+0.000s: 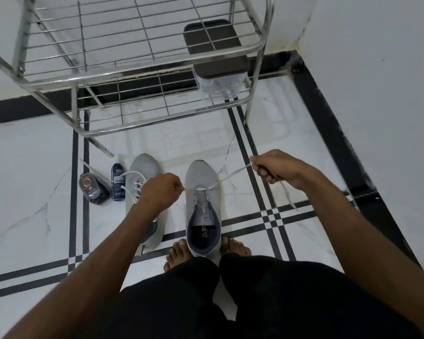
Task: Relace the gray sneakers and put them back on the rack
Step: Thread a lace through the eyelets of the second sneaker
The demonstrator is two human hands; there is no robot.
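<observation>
The right-side sneaker [202, 206] sits on the floor [34, 179] between your bare feet [176, 253], toe toward the rack [137, 79], with its lace [218, 183] through the lowest eyelets only; you pinch one end in your left hand [158, 190] close by the shoe and the other in your right hand [275, 167] drawn well out to the side, likely to even the two ends before crossing up. The other sneaker [142, 177] just to the left looks already laced, partly hidden under your left arm. Two dark bottles [105, 187] stand beside it, and a dark-lidded container [214, 50] sits on the rack, so neither shoe is back yet.
</observation>
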